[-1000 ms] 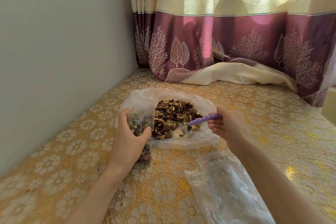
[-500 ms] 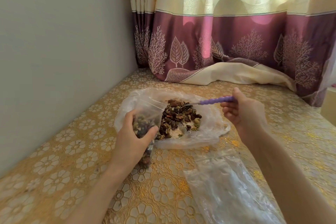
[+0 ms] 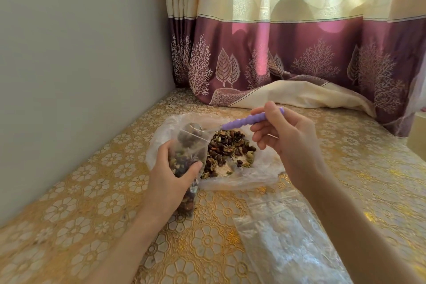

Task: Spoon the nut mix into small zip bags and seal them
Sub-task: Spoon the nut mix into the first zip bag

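my left hand [image 3: 170, 175] wraps round a small zip bag [image 3: 187, 166] — thin clear plastic, upright, its mouth open, already lumpy with dark and pale nuts. my right hand [image 3: 283, 143] pinches the spoon [image 3: 239, 122] by its lilac handle, a ribbed, beaded shape; the shiny metal bowl sits tipped at the bag's mouth. just behind the bag the nut mix [image 3: 230, 152] lies heaped on a big crinkled plastic bag [image 3: 260, 175] spread open flat, a rough pile of browns with green seeds. everything rests on a glossy gold tablecloth [image 3: 80, 203] embossed with white flowers. near my right forearm lie more clear bags [image 3: 281, 242], flat and wrinkled — nothing between them and me. a smooth grey wall [image 3: 80, 64] runs along the left, and a cream-and-plum curtain [image 3: 288, 53] with leaf prints pools onto the far edge.
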`<act>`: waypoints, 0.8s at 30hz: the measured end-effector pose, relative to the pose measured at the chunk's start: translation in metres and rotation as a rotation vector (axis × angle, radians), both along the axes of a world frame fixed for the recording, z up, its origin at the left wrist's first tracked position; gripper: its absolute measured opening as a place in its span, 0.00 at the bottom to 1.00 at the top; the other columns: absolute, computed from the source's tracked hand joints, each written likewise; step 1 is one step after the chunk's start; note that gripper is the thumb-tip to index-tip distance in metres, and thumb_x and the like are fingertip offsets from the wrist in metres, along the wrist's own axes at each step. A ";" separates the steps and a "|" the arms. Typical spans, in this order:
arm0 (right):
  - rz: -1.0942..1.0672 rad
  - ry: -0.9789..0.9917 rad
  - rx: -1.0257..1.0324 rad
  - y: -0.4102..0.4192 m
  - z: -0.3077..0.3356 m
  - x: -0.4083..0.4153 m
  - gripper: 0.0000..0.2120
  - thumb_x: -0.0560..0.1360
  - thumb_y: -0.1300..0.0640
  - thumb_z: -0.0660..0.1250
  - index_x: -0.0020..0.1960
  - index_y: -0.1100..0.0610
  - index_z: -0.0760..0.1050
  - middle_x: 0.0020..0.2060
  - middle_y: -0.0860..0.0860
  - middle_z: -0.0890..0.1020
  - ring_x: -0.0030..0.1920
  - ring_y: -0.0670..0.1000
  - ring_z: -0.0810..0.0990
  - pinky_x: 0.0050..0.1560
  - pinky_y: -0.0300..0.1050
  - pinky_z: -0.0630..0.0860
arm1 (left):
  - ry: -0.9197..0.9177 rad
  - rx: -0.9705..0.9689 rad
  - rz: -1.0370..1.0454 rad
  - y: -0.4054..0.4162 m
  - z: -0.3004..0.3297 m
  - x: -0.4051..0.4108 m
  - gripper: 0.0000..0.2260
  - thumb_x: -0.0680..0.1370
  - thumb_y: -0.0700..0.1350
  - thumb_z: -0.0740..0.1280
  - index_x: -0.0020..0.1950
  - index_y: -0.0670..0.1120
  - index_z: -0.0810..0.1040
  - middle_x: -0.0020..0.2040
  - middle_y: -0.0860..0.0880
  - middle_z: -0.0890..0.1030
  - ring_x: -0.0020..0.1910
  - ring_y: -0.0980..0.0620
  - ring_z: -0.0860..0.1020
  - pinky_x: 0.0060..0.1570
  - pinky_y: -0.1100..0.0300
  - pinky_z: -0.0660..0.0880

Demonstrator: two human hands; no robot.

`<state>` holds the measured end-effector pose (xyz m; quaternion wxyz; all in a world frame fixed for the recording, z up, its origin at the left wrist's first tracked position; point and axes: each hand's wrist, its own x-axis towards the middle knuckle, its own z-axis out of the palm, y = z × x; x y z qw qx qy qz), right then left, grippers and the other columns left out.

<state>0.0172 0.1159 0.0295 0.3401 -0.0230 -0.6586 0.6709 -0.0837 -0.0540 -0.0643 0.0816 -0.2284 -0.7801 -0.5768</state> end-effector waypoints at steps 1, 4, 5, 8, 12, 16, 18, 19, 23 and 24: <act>0.008 0.019 0.029 -0.001 0.000 0.000 0.14 0.80 0.57 0.59 0.42 0.62 0.78 0.30 0.51 0.82 0.30 0.47 0.76 0.29 0.36 0.73 | 0.000 0.010 0.006 0.000 0.000 0.000 0.29 0.69 0.53 0.73 0.67 0.53 0.65 0.57 0.58 0.74 0.54 0.64 0.73 0.49 0.70 0.69; 0.018 0.061 0.061 0.001 0.001 0.001 0.13 0.80 0.59 0.58 0.44 0.62 0.78 0.33 0.53 0.82 0.30 0.48 0.76 0.29 0.38 0.72 | 0.003 0.022 0.024 0.001 0.001 0.000 0.28 0.69 0.53 0.73 0.65 0.55 0.66 0.56 0.61 0.73 0.52 0.70 0.71 0.46 0.74 0.68; 0.020 0.072 0.055 0.002 0.001 0.001 0.13 0.80 0.59 0.58 0.44 0.61 0.78 0.34 0.54 0.82 0.30 0.48 0.75 0.29 0.38 0.71 | 0.002 0.022 0.028 0.001 0.001 0.000 0.28 0.69 0.53 0.73 0.65 0.54 0.66 0.55 0.60 0.74 0.51 0.70 0.71 0.46 0.74 0.68; 0.011 0.102 -0.020 0.008 0.000 0.001 0.13 0.80 0.57 0.59 0.43 0.61 0.78 0.32 0.51 0.82 0.30 0.48 0.73 0.28 0.37 0.68 | 0.009 0.029 0.045 0.000 0.002 -0.001 0.29 0.69 0.52 0.73 0.67 0.52 0.67 0.55 0.59 0.74 0.52 0.67 0.73 0.45 0.74 0.68; -0.108 0.093 -0.188 0.019 -0.003 -0.002 0.15 0.80 0.53 0.60 0.44 0.62 0.78 0.31 0.53 0.81 0.28 0.46 0.72 0.26 0.35 0.67 | 0.016 0.053 0.040 0.000 0.005 -0.001 0.26 0.70 0.51 0.73 0.65 0.51 0.70 0.56 0.58 0.76 0.52 0.71 0.72 0.42 0.80 0.68; -0.299 0.020 -0.207 0.035 -0.013 -0.005 0.17 0.80 0.52 0.60 0.39 0.62 0.77 0.27 0.51 0.79 0.24 0.45 0.71 0.22 0.35 0.65 | 0.016 0.058 0.039 0.000 0.006 0.001 0.22 0.72 0.50 0.72 0.64 0.51 0.71 0.53 0.61 0.75 0.48 0.76 0.71 0.41 0.82 0.67; -0.398 -0.040 -0.175 0.041 -0.020 -0.006 0.17 0.80 0.52 0.61 0.36 0.61 0.76 0.24 0.49 0.77 0.22 0.44 0.71 0.21 0.34 0.65 | 0.013 0.062 0.037 0.000 0.006 0.001 0.22 0.72 0.50 0.72 0.63 0.51 0.71 0.52 0.61 0.76 0.49 0.74 0.72 0.41 0.81 0.68; -0.431 -0.071 -0.153 0.044 -0.024 -0.006 0.18 0.80 0.53 0.61 0.35 0.60 0.76 0.23 0.49 0.76 0.22 0.43 0.70 0.21 0.34 0.65 | 0.012 0.061 0.036 0.000 0.006 0.001 0.21 0.72 0.50 0.72 0.63 0.51 0.71 0.53 0.60 0.76 0.49 0.73 0.72 0.41 0.81 0.68; -0.526 -0.157 -0.003 0.052 -0.037 -0.008 0.19 0.80 0.52 0.60 0.36 0.61 0.77 0.20 0.46 0.76 0.22 0.42 0.71 0.25 0.34 0.68 | 0.015 0.054 0.046 0.000 0.006 0.001 0.22 0.72 0.50 0.72 0.64 0.51 0.71 0.54 0.59 0.76 0.50 0.70 0.73 0.41 0.78 0.69; -0.547 -0.165 0.040 0.052 -0.039 -0.009 0.18 0.80 0.53 0.59 0.37 0.61 0.77 0.20 0.45 0.77 0.22 0.41 0.72 0.26 0.34 0.68 | 0.016 0.052 0.045 0.000 0.007 0.001 0.22 0.72 0.50 0.72 0.64 0.52 0.71 0.53 0.60 0.76 0.50 0.71 0.72 0.41 0.79 0.69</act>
